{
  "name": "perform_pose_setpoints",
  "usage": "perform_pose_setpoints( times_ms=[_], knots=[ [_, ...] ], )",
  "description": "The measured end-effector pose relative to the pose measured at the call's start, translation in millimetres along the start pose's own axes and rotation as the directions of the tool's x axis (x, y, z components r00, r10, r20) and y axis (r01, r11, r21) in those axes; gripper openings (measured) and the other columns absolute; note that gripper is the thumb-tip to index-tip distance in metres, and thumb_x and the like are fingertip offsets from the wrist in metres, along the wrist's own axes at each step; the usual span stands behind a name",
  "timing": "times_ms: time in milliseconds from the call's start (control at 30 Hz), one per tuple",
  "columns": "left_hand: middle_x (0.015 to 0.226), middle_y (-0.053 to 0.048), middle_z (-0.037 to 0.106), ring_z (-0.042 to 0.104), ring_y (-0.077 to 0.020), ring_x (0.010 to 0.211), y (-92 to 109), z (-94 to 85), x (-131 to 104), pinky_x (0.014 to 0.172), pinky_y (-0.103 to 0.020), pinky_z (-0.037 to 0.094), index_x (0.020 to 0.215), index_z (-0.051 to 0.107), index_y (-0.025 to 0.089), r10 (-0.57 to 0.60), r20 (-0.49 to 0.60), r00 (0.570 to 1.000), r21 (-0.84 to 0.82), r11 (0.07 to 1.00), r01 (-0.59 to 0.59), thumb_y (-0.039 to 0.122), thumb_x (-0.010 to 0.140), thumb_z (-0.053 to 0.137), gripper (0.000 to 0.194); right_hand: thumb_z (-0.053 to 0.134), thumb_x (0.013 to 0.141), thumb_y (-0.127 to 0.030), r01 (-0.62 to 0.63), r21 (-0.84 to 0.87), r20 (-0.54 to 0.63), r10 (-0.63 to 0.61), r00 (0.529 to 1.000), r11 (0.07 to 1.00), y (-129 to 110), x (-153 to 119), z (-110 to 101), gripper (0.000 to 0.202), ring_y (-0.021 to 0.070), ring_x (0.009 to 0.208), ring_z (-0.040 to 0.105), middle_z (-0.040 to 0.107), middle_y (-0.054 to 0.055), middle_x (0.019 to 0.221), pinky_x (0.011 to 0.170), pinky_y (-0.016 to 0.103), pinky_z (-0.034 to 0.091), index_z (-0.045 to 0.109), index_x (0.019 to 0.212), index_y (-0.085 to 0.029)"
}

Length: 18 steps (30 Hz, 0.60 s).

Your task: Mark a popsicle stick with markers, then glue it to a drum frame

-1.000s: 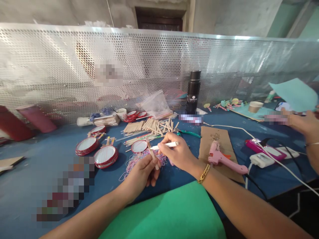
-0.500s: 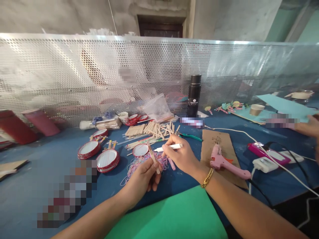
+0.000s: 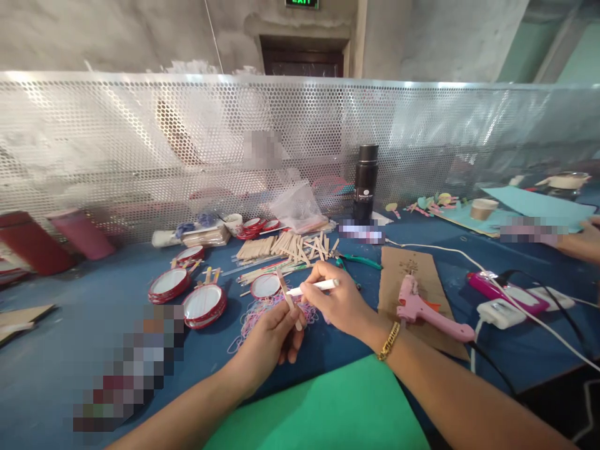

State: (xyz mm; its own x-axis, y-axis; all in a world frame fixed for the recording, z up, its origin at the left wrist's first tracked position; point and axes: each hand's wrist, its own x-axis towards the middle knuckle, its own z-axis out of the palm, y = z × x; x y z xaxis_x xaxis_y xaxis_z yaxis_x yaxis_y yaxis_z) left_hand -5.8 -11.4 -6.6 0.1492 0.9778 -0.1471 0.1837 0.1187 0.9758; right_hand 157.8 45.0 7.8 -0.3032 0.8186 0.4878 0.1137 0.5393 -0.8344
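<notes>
Between the thumb and fingers of my left hand [image 3: 279,334] is a flat wooden craft stick [image 3: 284,287], tilted upward. My right hand [image 3: 335,297] grips a white marker pen [image 3: 313,287], its tip at or very close to the stick's face. Beneath both hands lies a tangle of pastel cords [image 3: 250,319]. A small red-rimmed white drum [image 3: 266,285] rests just behind the stick. Farther back spreads a pile of loose craft sticks [image 3: 285,247]. A green sheet [image 3: 323,406] lies in front of me, below my forearms.
Stacked red-rimmed drums [image 3: 204,304] stand to the left. On the right, a pink glue gun [image 3: 431,315] lies on cardboard [image 3: 391,275], near a power strip [image 3: 501,314] and cables. A black bottle [image 3: 366,187] stands before the perforated metal screen [image 3: 300,119]. Another person's hand [image 3: 590,231] shows at far right.
The marker's tip has moved slightly left and down, onto or nearer the craft stick. My left hand keeps its hold. The view has tilted up a little.
</notes>
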Motion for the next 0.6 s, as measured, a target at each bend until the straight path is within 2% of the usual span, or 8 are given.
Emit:
perform_pose_setpoints(
  times_ms=[167, 300, 500, 600],
  knots=[
    [0.055, 0.005, 0.055, 0.046, -0.0072, 0.039, 2, 0.8, -1, 0.036, -0.017, 0.027, 0.078, 0.053, 0.020, 0.009, -0.001, 1.000, -0.003, 1.000, -0.009, 0.058, 0.088, 0.053, 0.039, 0.058, 0.086, -0.026, 0.006, 0.003, -0.043, -0.006, 0.999, 1.000, -1, 0, -1, 0.018, 0.0139, 0.061, 0.053, 0.059, -0.002, 0.064, 0.059, 0.026, 0.040, 0.052, 0.070, -0.021],
    [0.054, 0.006, 0.054, 0.046, -0.0065, 0.038, 0, 0.3, 1, 0.036, -0.016, 0.027, 0.079, 0.052, 0.020, 0.014, 0.011, 1.000, 0.003, 1.000, -0.014, 0.058, 0.090, 0.051, 0.039, 0.058, 0.086, -0.025, 0.023, -0.010, 0.003, -0.023, 1.000, 1.000, -1, 0, 0, 0.018, 0.0128, 0.060, 0.052, 0.058, -0.003, 0.064, 0.058, 0.025, 0.039, 0.053, 0.070, -0.021],
    [0.054, 0.006, 0.055, 0.047, -0.0071, 0.038, -8, -2.3, 3, 0.035, -0.016, 0.027, 0.081, 0.053, 0.020, 0.024, 0.016, 1.000, 0.000, 1.000, -0.024, 0.059, 0.090, 0.051, 0.040, 0.059, 0.085, -0.025, 0.017, -0.029, -0.051, -0.018, 0.999, 0.999, -2, 0, -1, 0.019, 0.0135, 0.060, 0.051, 0.059, -0.002, 0.064, 0.058, 0.026, 0.039, 0.051, 0.069, -0.021],
    [0.055, 0.006, 0.055, 0.047, -0.0069, 0.038, -9, -3.1, 3, 0.035, -0.016, 0.027, 0.082, 0.053, 0.020, 0.023, 0.020, 1.000, -0.002, 1.000, -0.023, 0.059, 0.091, 0.050, 0.039, 0.058, 0.086, -0.027, 0.019, -0.014, -0.014, -0.019, 1.000, 1.000, -2, 0, -1, 0.018, 0.0130, 0.060, 0.052, 0.059, -0.002, 0.065, 0.058, 0.025, 0.039, 0.052, 0.070, -0.021]
  ],
)
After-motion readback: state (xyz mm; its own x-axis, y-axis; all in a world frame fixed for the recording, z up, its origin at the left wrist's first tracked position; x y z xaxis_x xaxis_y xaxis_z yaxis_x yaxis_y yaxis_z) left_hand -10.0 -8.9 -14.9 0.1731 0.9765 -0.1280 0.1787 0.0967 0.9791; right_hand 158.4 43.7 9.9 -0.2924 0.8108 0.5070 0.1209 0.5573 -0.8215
